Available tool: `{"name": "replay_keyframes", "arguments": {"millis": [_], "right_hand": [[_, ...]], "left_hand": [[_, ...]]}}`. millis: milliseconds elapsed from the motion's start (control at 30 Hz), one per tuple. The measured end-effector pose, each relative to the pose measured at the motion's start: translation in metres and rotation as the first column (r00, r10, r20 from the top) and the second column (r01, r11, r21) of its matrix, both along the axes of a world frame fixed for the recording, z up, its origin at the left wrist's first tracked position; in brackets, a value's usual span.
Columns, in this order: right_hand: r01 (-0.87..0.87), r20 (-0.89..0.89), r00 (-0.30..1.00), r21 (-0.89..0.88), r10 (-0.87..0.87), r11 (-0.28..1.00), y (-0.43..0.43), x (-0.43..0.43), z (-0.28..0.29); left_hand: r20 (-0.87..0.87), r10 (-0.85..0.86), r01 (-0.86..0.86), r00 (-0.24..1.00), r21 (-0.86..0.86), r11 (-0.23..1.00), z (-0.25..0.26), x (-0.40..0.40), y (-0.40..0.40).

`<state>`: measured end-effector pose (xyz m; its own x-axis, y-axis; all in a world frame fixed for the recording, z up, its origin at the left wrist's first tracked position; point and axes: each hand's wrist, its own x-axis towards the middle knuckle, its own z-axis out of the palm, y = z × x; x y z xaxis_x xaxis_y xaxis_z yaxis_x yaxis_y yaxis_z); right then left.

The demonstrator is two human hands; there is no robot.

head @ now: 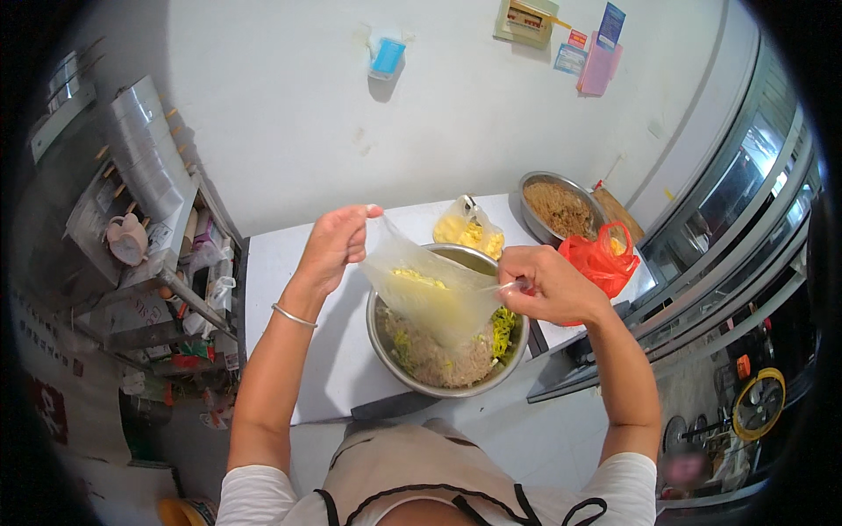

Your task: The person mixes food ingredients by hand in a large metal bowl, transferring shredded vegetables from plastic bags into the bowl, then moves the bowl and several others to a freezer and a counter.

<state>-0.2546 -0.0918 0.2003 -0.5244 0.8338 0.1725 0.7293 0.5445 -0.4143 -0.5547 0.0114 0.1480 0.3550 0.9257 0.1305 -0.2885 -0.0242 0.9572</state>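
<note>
A translucent plastic bag (pixel 434 289) is stretched between my two hands above a large metal bowl (pixel 378 342). My left hand (pixel 335 243) pinches one upper corner of it. My right hand (pixel 549 279) grips the other side over the bowl's right rim. Yellow food shows at the bag's mouth and through its film; I cannot tell how much is inside the bag and how much lies behind it. Below, the bowl holds a pale brown shredded mixture (pixel 454 371) with chopped green vegetable (pixel 503 332) along its right side. The bag hides the bowl's middle.
Behind the bowl, a tied clear bag of yellow pieces (pixel 483 237) sits on the white table (pixel 276 276). At right stand a red plastic bag (pixel 595 263) and a metal basin of brown food (pixel 559 204). A cluttered shelf (pixel 168 263) is at left, a sliding glass door (pixel 743 171) at right.
</note>
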Motion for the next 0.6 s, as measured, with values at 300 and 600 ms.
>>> {"name": "replay_keyframes", "arguments": {"millis": [300, 600], "right_hand": [[-0.486, -0.790, 0.604, -0.262, 0.105, 0.834, 0.042, -0.095, -0.023], [-0.644, -0.794, 0.550, -0.205, 0.259, 0.737, 0.082, -0.225, -0.153]], "left_hand": [[-0.060, 0.433, -0.383, 0.899, 0.371, 0.846, 0.013, -0.082, -0.020], [-0.416, 0.800, 0.046, 0.432, 0.896, 0.441, -0.042, -0.120, -0.087]]}}
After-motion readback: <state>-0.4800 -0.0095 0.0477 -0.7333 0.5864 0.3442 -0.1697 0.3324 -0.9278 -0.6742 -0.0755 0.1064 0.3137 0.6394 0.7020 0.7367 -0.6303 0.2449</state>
